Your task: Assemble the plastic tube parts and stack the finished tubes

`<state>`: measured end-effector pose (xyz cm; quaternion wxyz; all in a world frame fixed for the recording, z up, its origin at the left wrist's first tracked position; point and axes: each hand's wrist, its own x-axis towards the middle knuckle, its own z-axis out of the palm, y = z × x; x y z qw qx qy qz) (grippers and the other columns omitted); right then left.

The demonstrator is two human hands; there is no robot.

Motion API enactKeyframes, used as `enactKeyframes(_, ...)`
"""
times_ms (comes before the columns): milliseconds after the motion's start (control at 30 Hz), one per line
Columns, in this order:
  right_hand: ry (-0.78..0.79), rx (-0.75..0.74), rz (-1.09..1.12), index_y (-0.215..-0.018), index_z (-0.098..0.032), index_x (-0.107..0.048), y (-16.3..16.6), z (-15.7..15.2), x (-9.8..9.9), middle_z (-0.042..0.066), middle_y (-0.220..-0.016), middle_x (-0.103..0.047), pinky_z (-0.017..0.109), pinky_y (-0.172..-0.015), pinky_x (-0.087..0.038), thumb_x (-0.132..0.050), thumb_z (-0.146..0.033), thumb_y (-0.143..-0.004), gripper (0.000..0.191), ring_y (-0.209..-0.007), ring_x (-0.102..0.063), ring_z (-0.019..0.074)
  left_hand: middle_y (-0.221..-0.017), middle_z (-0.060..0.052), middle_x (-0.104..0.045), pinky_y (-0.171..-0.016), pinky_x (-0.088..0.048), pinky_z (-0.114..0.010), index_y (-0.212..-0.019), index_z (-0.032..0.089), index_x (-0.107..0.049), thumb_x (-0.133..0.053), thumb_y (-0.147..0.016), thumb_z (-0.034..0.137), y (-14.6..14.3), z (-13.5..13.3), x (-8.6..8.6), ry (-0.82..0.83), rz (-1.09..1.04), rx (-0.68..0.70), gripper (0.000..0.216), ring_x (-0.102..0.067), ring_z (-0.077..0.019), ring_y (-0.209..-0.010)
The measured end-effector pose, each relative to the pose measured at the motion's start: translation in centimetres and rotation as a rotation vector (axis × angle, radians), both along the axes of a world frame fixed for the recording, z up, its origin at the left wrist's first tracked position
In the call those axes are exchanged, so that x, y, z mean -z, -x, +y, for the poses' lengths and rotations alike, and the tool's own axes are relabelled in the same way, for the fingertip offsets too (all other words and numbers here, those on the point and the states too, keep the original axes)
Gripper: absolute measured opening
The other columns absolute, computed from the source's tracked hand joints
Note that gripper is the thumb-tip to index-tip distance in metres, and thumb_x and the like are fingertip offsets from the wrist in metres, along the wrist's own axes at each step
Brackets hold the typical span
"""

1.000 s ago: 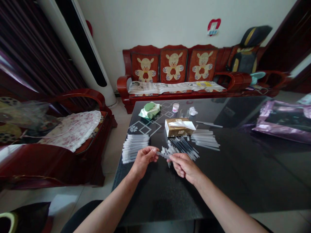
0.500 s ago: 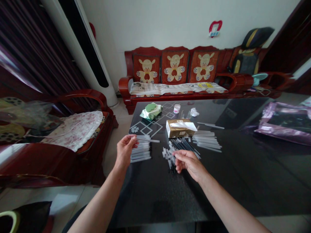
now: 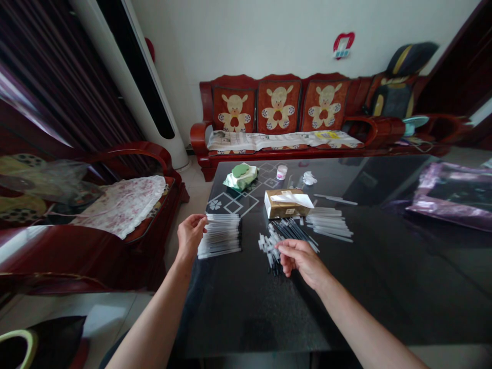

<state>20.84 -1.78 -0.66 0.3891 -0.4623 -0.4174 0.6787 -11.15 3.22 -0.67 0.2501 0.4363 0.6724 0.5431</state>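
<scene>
My left hand [image 3: 190,234] rests at the left end of a neat stack of clear pen tubes [image 3: 222,236] on the black glass table [image 3: 269,312]. Its fingers are loosely curled against the tube ends, and nothing shows held in them. My right hand [image 3: 300,258] hovers palm down over a loose pile of thin black refills and small clear caps [image 3: 279,238]. Its fingertips are pinched together at the near edge of that pile; what they hold is hidden. The hands are well apart.
A second stack of clear tubes [image 3: 328,223] lies right of the pile, behind it a brown tissue box [image 3: 286,203]. Farther back are a green wipes pack [image 3: 240,177], a small white jar [image 3: 282,171] and crumpled tissue [image 3: 308,178]. A purple bag [image 3: 449,197] lies right. A red armchair [image 3: 126,215] stands left.
The hands were together on one tube at the centre. My left hand carried it left and laid it on the stack; my right hand stayed by the refill pile.
</scene>
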Motion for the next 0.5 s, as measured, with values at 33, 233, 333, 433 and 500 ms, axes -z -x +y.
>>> enactKeyframes(33,-0.001,0.002,-0.001,-0.091,-0.011,-0.062,-0.1,0.0,0.0,0.000,-0.055,-0.062,0.020,-0.034,-0.044,-0.067,-0.037,-0.074,0.031,-0.039,-0.055,0.0104,-0.054,-0.001,-0.062,-0.042,-0.038,-0.020,-0.083,0.013,-0.069,-0.064,-0.066,0.043,0.1,0.0,0.0,0.005,0.043,0.002,0.035,-0.056,-0.0125,-0.045)
enactKeyframes(233,-0.005,0.020,-0.008,-0.091,-0.011,-0.062,-0.5,0.2,-0.2,0.000,-0.056,-0.062,0.020,-0.035,-0.045,-0.067,-0.038,-0.075,0.032,-0.040,-0.055,0.0106,-0.062,-0.003,-0.066,-0.052,-0.046,-0.023,-0.086,0.015,-0.070,-0.061,-0.067,0.043,0.9,0.1,0.1,0.046,0.148,0.036,0.035,-0.062,-0.0158,-0.055)
enactKeyframes(333,-0.003,0.044,-0.020,-0.090,-0.011,-0.063,-0.8,0.4,-0.5,0.000,-0.055,-0.061,0.021,-0.034,-0.045,-0.067,-0.038,-0.074,0.031,-0.039,-0.055,0.0105,-0.063,-0.003,-0.067,-0.053,-0.046,-0.024,-0.086,0.015,-0.071,-0.061,-0.067,0.042,1.3,0.3,0.3,0.073,0.175,0.030,0.033,-0.062,-0.0161,-0.056)
enactKeyframes(433,-0.014,0.073,-0.027,-0.091,-0.011,-0.063,-1.3,0.6,-0.7,0.000,-0.054,-0.061,0.021,-0.035,-0.045,-0.067,-0.038,-0.074,0.032,-0.039,-0.055,0.0107,-0.064,-0.003,-0.067,-0.053,-0.045,-0.024,-0.086,0.016,-0.071,-0.060,-0.067,0.041,1.5,0.3,0.3,0.118,0.212,0.022,0.033,-0.062,-0.0166,-0.056)
enactKeyframes(500,-0.021,0.094,-0.025,-0.091,-0.012,-0.063,-1.9,0.8,-0.7,-0.001,-0.055,-0.061,0.021,-0.035,-0.044,-0.067,-0.038,-0.074,0.031,-0.039,-0.055,0.0109,-0.064,-0.003,-0.068,-0.053,-0.045,-0.024,-0.087,0.017,-0.072,-0.060,-0.067,0.041,1.4,0.2,0.1,0.150,0.233,0.020,0.033,-0.063,-0.0171,-0.057)
